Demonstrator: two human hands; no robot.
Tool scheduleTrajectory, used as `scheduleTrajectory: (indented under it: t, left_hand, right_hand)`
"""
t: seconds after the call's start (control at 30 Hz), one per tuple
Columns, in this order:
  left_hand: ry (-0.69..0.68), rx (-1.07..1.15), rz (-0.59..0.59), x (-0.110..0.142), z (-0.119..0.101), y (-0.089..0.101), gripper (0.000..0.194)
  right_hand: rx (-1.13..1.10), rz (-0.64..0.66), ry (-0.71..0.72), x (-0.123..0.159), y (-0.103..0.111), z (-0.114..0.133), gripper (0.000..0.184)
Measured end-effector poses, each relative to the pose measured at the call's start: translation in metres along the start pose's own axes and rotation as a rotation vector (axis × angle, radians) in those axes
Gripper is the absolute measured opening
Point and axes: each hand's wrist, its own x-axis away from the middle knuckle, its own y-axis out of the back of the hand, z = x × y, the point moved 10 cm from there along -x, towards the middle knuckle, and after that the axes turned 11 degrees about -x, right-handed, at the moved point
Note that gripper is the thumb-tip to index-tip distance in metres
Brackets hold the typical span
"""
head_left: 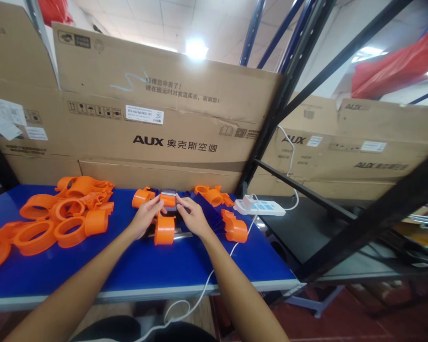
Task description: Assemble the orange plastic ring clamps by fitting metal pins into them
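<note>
Left hand (148, 217) and right hand (193, 216) pinch a small orange piece (168, 201), middle of the frame.
Orange rings (69, 209) lie piled at the left on a blue table (150, 268). A big brown box (185, 116) stands behind, upper middle; its inside is hidden. Right of middle, a white power strip (271, 208) has a plug (248, 202) in it.
</note>
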Motion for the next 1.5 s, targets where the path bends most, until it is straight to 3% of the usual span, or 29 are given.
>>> scheduleTrajectory:
  t: [0.1, 0.23, 0.33, 0.47, 0.73, 0.83, 0.97, 1.13, 1.5]
  left_hand:
    - [0.003, 0.001, -0.038, -0.003, 0.001, 0.005, 0.062]
    - [0.005, 0.065, -0.115, -0.006, 0.002, 0.014, 0.056]
    - [0.008, 0.093, -0.139, -0.007, 0.003, 0.017, 0.054]
    - [0.0, 0.098, -0.137, -0.006, 0.002, 0.017, 0.054]
    - [0.011, 0.092, -0.154, -0.006, 0.006, 0.02, 0.055]
    - [0.009, 0.099, -0.166, -0.007, 0.006, 0.022, 0.056]
    - [0.016, 0.081, -0.112, -0.005, 0.005, 0.014, 0.055]
    - [0.011, -0.028, 0.024, -0.001, 0.004, -0.005, 0.061]
    - [0.024, -0.041, 0.03, 0.002, 0.004, -0.007, 0.066]
  right_hand:
    - [0.237, -0.009, 0.011, 0.001, 0.006, 0.002, 0.035]
    - [0.596, 0.164, -0.009, 0.007, -0.003, -0.001, 0.02]
    - [0.721, 0.298, -0.032, 0.013, -0.014, -0.006, 0.02]
    - [0.787, 0.341, -0.055, 0.016, -0.02, -0.008, 0.026]
    - [0.731, 0.333, -0.045, 0.014, -0.015, 0.001, 0.02]
    - [0.571, 0.146, -0.033, 0.005, 0.008, 0.012, 0.016]
    - [0.355, -0.114, -0.021, 0.002, 0.031, 0.021, 0.028]
    - [0.34, -0.043, 0.029, 0.005, 0.008, 0.026, 0.037]
    - [0.296, -0.013, 0.078, 0.005, -0.002, 0.033, 0.035]
